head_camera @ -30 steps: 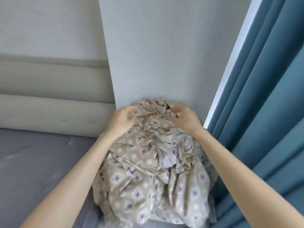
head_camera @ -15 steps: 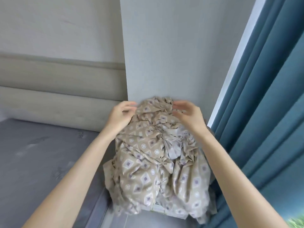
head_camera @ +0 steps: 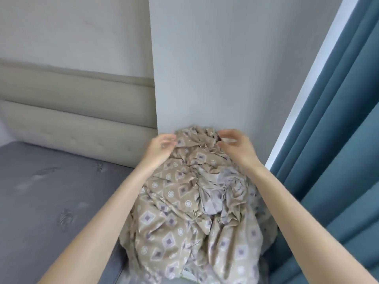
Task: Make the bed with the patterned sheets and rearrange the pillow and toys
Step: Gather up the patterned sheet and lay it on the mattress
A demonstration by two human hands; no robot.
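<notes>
A grey mattress (head_camera: 51,201) fills the lower left, bare, with faint stitched marks on its top; behind it runs a beige padded headboard (head_camera: 71,111) in horizontal bands.

The left forearm rises from the bottom edge on a slant up and to the right, bare, passing over the mattress edge; the left hand (head_camera: 159,149) sits at the upper left of the heap with its back towards the camera, wrist nearly straight, fingers curled inwards so that their tips meet the cloth's top edge; the tips are blurred, and whether they have caught a fold cannot be told.

The patterned sheet (head_camera: 190,212), tan with pale diamonds and circles, lies crumpled in a tall heap between the two arms; its top leans against a grey wall column (head_camera: 225,68), and its left side sits just beside the mattress.

The right forearm comes in from the lower right corner, slanting up and to the left alongside the heap; the right hand (head_camera: 235,148) is at the heap's upper right, fingers bent, with the thumb set apart beneath them; it is blurred, so a grip on the cloth cannot be told.

Teal curtains (head_camera: 338,140) hang in long folds at the far right.
</notes>
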